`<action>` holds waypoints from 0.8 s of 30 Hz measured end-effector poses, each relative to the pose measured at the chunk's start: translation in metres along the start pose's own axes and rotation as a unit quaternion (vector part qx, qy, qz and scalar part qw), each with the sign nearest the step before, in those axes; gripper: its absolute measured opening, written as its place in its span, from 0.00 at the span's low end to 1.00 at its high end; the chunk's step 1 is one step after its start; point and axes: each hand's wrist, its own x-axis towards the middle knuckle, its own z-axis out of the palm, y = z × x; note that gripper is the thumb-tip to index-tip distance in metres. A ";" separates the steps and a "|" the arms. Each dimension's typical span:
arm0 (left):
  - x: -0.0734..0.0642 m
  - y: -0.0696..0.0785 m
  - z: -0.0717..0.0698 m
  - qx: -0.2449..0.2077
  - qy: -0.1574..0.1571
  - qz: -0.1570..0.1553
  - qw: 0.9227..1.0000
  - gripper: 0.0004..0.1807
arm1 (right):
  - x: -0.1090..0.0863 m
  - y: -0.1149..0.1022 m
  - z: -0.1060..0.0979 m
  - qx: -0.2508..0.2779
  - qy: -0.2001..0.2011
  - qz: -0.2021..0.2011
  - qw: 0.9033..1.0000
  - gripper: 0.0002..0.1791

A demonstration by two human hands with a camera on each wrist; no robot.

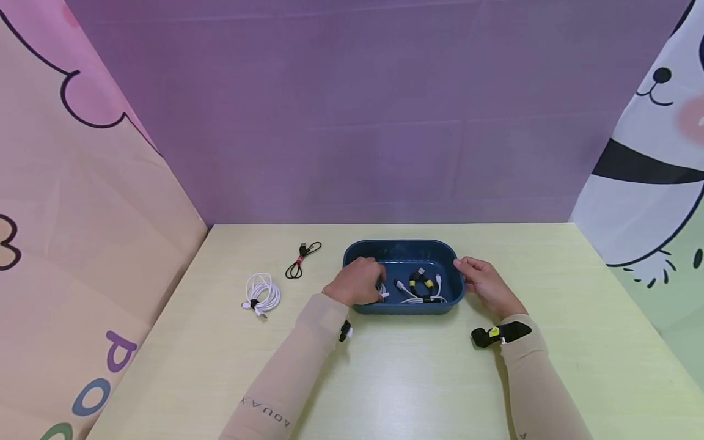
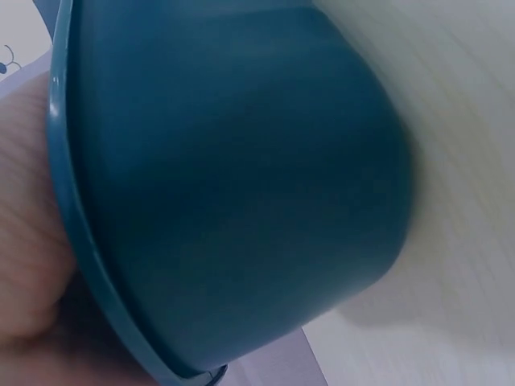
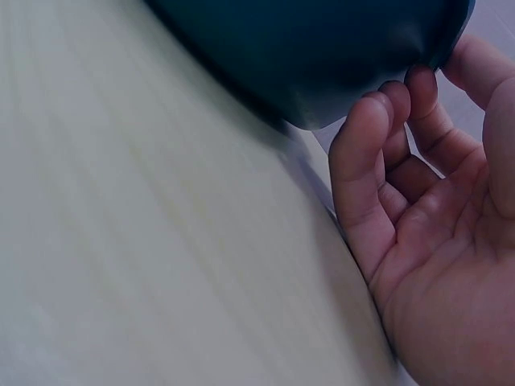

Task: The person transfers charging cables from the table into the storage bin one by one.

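Note:
A blue plastic bin [image 1: 407,309] stands on the table with bundled cables inside. My left hand [image 1: 359,281] reaches over its left end, fingers curled down onto a white cable [image 1: 383,291] that shows only in part. At the bin's right end my right hand [image 1: 486,284] pinches the rim between thumb and fingers. In the right wrist view its fingertips [image 3: 372,121] touch the bin's outer wall [image 3: 322,48]. Inside lie a black cable with yellow bands [image 1: 414,282] and a white cable with a black tie [image 1: 409,299]. The left wrist view shows mostly bin wall [image 2: 241,177], hiding the left fingertips.
Left of the bin, a coiled white cable [image 1: 269,296] with a black tie lies on the pale table [image 1: 407,379]. Behind it is a black cable [image 1: 294,269] with a red tie. A purple backdrop [image 1: 385,122] rises at the table's far edge, with printed cloth at both sides.

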 end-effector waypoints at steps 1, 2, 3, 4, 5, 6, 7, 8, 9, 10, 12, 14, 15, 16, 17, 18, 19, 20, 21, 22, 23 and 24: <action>0.000 0.001 0.000 -0.002 -0.001 -0.003 1.000 0.18 | 0.000 0.000 0.000 0.000 0.001 0.001 1.000 0.15; 0.000 0.001 0.000 -0.004 -0.003 -0.007 1.000 0.18 | 0.000 0.000 0.000 -0.001 -0.002 0.000 1.000 0.15; 0.000 0.002 0.000 -0.007 -0.006 -0.011 1.000 0.17 | 0.000 -0.001 0.000 0.000 -0.002 0.001 1.000 0.15; 0.000 0.002 0.000 -0.010 -0.008 -0.014 1.000 0.17 | 0.000 -0.001 0.000 0.001 -0.001 0.001 1.000 0.15; 0.001 0.002 0.000 -0.013 -0.010 -0.018 1.000 0.16 | 0.000 -0.001 0.000 0.002 -0.001 0.002 1.000 0.15; 0.001 0.002 0.000 -0.015 -0.012 -0.021 1.000 0.16 | 0.000 -0.001 0.000 0.001 -0.002 0.001 1.000 0.15; 0.001 0.003 0.000 -0.017 -0.013 -0.023 1.000 0.15 | 0.000 -0.001 0.000 0.000 -0.003 0.001 1.000 0.16; 0.001 0.003 0.000 -0.019 -0.014 -0.024 0.999 0.15 | 0.000 0.000 -0.001 -0.002 -0.004 0.000 1.000 0.15; 0.001 0.003 0.000 -0.021 -0.015 -0.026 0.999 0.15 | 0.000 -0.001 -0.001 -0.002 -0.002 0.002 1.000 0.16; 0.001 0.003 0.000 -0.021 -0.015 -0.027 0.999 0.15 | 0.000 0.000 -0.001 -0.004 -0.004 0.001 1.000 0.16; 0.001 0.002 0.000 -0.024 -0.017 -0.028 0.999 0.15 | 0.001 0.000 -0.001 -0.007 -0.004 0.000 1.000 0.16; 0.000 0.002 -0.001 -0.026 -0.017 -0.028 0.999 0.15 | 0.001 -0.001 -0.001 -0.011 -0.005 -0.002 1.000 0.16; 0.000 0.002 -0.001 -0.027 -0.017 -0.028 0.999 0.15 | 0.001 -0.001 -0.001 -0.013 -0.006 -0.003 1.000 0.17; -0.001 0.001 -0.001 -0.028 -0.016 -0.027 0.999 0.15 | 0.001 -0.001 0.000 -0.014 -0.005 -0.003 1.000 0.17; -0.001 0.001 -0.001 -0.028 -0.014 -0.026 0.999 0.15 | 0.001 -0.001 0.000 -0.015 -0.004 -0.003 1.000 0.17; -0.002 0.001 -0.001 -0.029 -0.012 -0.025 0.999 0.16 | 0.001 -0.001 0.000 -0.017 -0.004 -0.003 1.000 0.17; -0.002 0.001 -0.002 -0.029 -0.010 -0.023 0.999 0.16 | 0.001 -0.001 0.000 -0.018 -0.004 -0.003 1.000 0.17; -0.003 0.000 -0.002 -0.029 -0.007 -0.021 0.999 0.17 | 0.001 -0.001 -0.001 -0.018 -0.004 -0.002 1.000 0.17; -0.003 0.000 -0.002 -0.029 -0.004 -0.019 0.999 0.17 | 0.001 0.000 -0.001 -0.017 -0.004 -0.002 1.000 0.17; -0.004 0.000 -0.003 -0.032 0.000 -0.016 0.999 0.18 | 0.001 0.000 -0.001 -0.016 -0.003 -0.002 1.000 0.17; -0.005 0.000 -0.004 -0.035 0.006 -0.014 0.999 0.18 | 0.001 0.000 -0.001 -0.015 -0.005 -0.002 1.000 0.17; -0.006 -0.001 -0.005 -0.039 0.012 -0.011 0.999 0.18 | 0.001 0.000 -0.002 -0.014 -0.007 -0.003 1.000 0.17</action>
